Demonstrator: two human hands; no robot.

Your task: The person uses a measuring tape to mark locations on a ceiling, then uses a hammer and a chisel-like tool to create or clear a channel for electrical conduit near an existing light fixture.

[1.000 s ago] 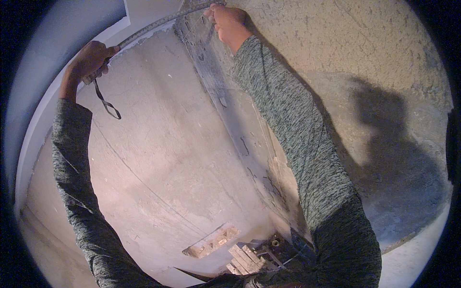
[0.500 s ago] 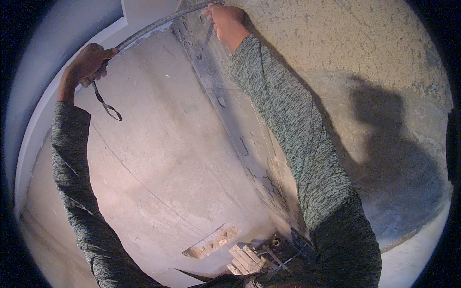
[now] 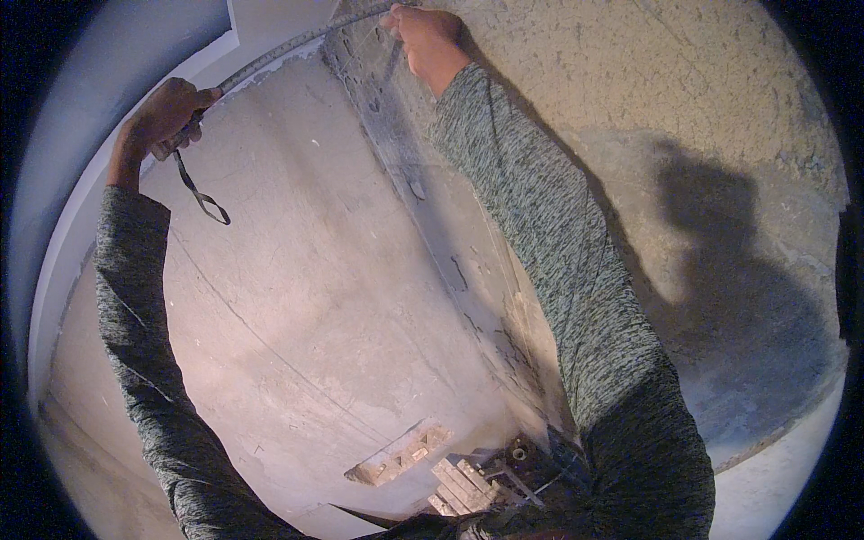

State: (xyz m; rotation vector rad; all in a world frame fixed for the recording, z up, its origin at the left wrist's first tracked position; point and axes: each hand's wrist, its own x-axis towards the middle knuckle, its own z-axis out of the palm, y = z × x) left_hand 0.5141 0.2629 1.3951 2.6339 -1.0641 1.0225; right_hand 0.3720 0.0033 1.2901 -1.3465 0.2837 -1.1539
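Stretching the slim grey blade of a tape measure along the top of the pale plastered wall looks to be the step in hand: in the head view, my left hand wraps its fingers round the small case, whose looped black fabric strap dangles below. My right hand pinches the blade's far end, beside the rough yellowish wall; the next move, I judge, calls for even tension between both hands, so the blade lies straight.

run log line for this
left grip: holds greyish tape-measure case | right grip: at thin grey tape blade | dark looped strap: hangs
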